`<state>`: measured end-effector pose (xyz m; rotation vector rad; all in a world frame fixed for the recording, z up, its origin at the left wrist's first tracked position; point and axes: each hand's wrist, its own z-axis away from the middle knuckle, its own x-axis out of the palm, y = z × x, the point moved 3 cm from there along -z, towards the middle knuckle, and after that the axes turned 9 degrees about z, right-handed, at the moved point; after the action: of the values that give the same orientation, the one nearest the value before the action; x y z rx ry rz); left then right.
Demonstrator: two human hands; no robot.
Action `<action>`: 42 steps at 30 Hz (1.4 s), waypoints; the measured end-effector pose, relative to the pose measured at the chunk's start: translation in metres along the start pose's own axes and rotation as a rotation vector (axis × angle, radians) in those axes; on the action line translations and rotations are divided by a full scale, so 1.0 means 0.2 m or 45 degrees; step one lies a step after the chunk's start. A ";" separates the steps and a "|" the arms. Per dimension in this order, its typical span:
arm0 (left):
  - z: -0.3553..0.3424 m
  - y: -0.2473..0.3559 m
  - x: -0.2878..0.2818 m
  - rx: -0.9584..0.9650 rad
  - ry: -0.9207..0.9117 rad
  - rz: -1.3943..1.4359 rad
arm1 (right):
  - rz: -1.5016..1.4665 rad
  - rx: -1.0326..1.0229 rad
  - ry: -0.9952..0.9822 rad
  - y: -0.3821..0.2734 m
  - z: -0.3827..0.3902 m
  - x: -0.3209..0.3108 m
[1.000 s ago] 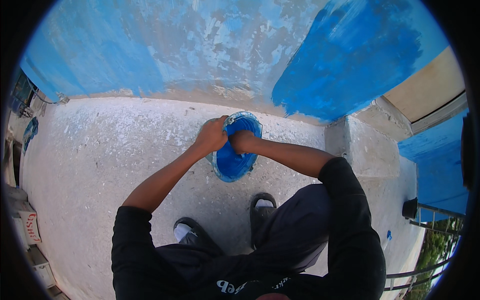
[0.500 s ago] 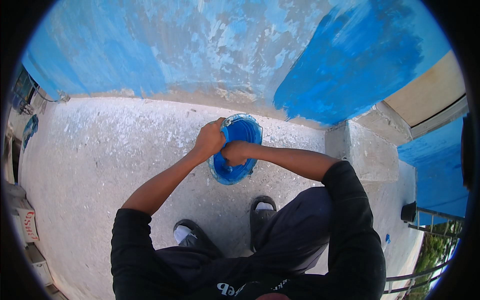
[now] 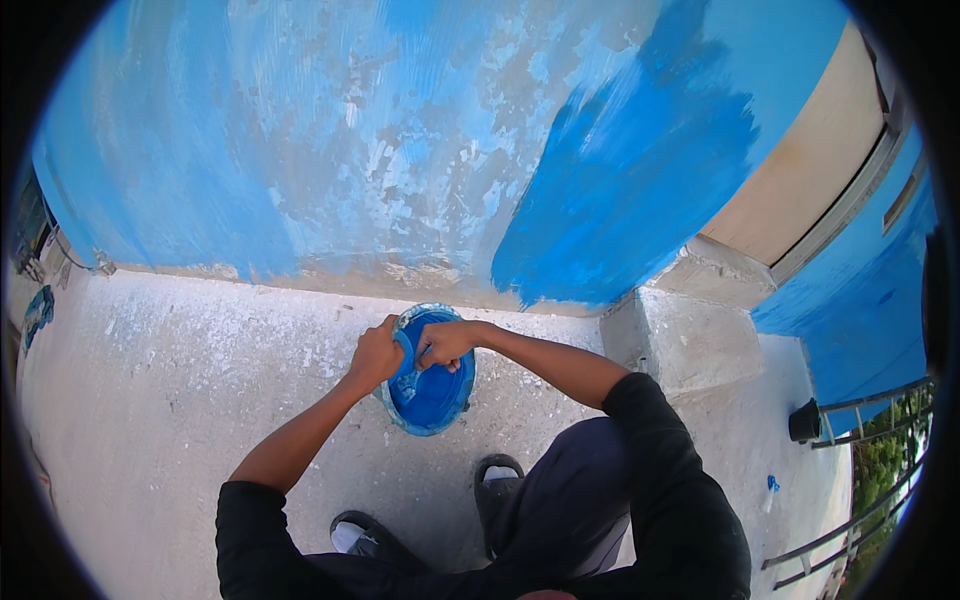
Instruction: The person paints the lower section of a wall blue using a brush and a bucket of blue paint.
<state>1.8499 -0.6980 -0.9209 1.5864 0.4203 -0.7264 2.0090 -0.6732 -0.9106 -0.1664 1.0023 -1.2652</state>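
A blue paint bucket (image 3: 466, 398), its rim smeared with pale and blue paint, stands on the floor in front of me. Bright blue paint coats its inside. My left hand (image 3: 377, 352) is closed on the bucket's left rim. Over the bucket's mouth, my right hand (image 3: 446, 344) has its fingers curled and pointing down to the left. Whatever they grip is mostly hidden; a pale blue, streaked shape (image 3: 404, 386) shows in the bucket below them, and I cannot make out its kind.
Ahead rises a patchy blue wall (image 3: 330, 150) with a fresh, darker blue area (image 3: 625, 190) at right. Concrete steps (image 3: 690, 335) adjoin it below a beige door (image 3: 800, 160). A black pot (image 3: 804, 422) stands by metal railings (image 3: 870, 425). My sandalled feet (image 3: 497, 500) are near the bucket.
My view has tilted up, so the bucket and hands sit lower and farther left. My right hand has risen from inside the bucket toward its far rim. My left hand keeps hold.
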 end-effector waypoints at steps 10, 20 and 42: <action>0.05 -0.06 -0.05 -0.135 0.066 0.034 | -0.086 -0.156 0.046 -0.04 0.05 0.11; 0.12 -0.24 -0.14 -0.248 0.129 0.453 | -0.286 -0.030 0.370 -0.03 0.36 0.02; 0.07 0.32 -0.35 -0.269 -0.035 1.237 | -1.246 -0.215 1.469 -0.13 1.06 0.02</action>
<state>1.8368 -0.7107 -0.8274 1.3572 -0.2977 0.0476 2.1383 -0.7715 -0.7725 -0.0301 2.1710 -2.2487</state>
